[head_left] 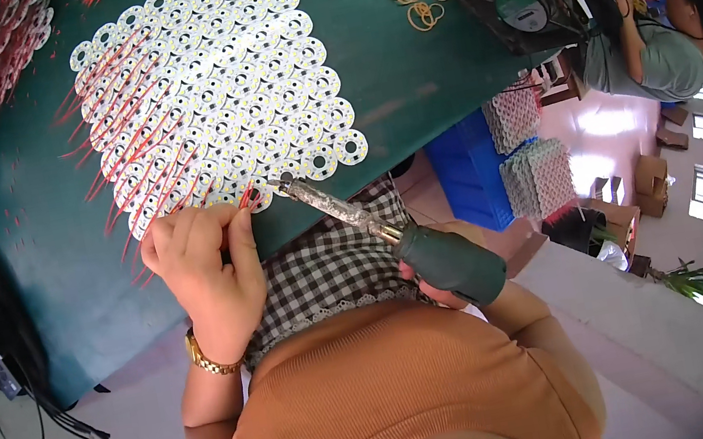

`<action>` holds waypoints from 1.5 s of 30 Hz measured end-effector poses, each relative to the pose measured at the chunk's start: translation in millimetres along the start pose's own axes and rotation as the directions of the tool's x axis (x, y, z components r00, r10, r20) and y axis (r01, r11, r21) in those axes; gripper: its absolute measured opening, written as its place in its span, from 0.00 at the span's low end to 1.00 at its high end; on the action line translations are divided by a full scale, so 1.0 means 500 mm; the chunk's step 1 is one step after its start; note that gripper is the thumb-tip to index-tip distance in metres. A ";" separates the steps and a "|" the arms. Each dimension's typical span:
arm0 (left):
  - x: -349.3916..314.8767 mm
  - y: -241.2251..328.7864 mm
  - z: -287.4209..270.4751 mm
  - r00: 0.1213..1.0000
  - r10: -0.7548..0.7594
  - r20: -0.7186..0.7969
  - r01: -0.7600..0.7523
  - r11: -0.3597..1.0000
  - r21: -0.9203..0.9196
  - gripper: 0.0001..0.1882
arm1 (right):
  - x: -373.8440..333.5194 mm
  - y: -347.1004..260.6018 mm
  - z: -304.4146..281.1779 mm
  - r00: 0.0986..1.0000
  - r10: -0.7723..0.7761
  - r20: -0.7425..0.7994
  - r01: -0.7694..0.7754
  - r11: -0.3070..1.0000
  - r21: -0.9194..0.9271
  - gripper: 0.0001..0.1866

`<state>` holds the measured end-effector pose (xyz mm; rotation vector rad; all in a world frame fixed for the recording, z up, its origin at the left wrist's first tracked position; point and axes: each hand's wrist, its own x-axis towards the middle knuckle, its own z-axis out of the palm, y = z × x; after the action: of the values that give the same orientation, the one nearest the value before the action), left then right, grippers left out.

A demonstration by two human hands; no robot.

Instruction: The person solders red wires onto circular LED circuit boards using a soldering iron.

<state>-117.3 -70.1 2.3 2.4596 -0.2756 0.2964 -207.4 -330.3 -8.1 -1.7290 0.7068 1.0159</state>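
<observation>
- Left grip (202,253): pinching red wire (250,197), we judge to steady it.
- Right grip (434,290): wrapped round soldering iron (391,232), tip at boards' near edge.
- White round boards (251,88): flat on our desk (403,83), likely for reach.

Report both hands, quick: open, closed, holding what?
Left hand: closed, pinching red wire.
Right hand: closed, holding a soldering iron by its dark green handle.

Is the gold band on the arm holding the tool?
No, the gold band circles the left hand's wrist; the right hand holds the green tool.
</observation>
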 end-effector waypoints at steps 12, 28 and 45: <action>0.000 0.004 0.004 1.000 0.016 0.012 -0.017 0.998 0.065 0.04 | -0.014 -0.030 -0.015 0.456 -0.888 0.054 0.749 0.350 -0.563 0.17; 0.002 0.000 0.005 1.000 0.020 0.012 -0.020 0.997 0.074 0.04 | 0.006 -0.011 -0.018 0.532 -0.839 0.116 0.763 0.416 -0.495 0.14; 0.044 0.003 -0.018 1.000 0.002 0.020 -0.002 1.000 -0.009 0.04 | 0.006 -0.009 0.021 0.972 -0.185 -0.142 0.192 0.981 0.033 0.10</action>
<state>-98.0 -68.5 16.4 2.4543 -0.2874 0.2711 -205.3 -318.8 -10.6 -1.8008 0.6342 0.7489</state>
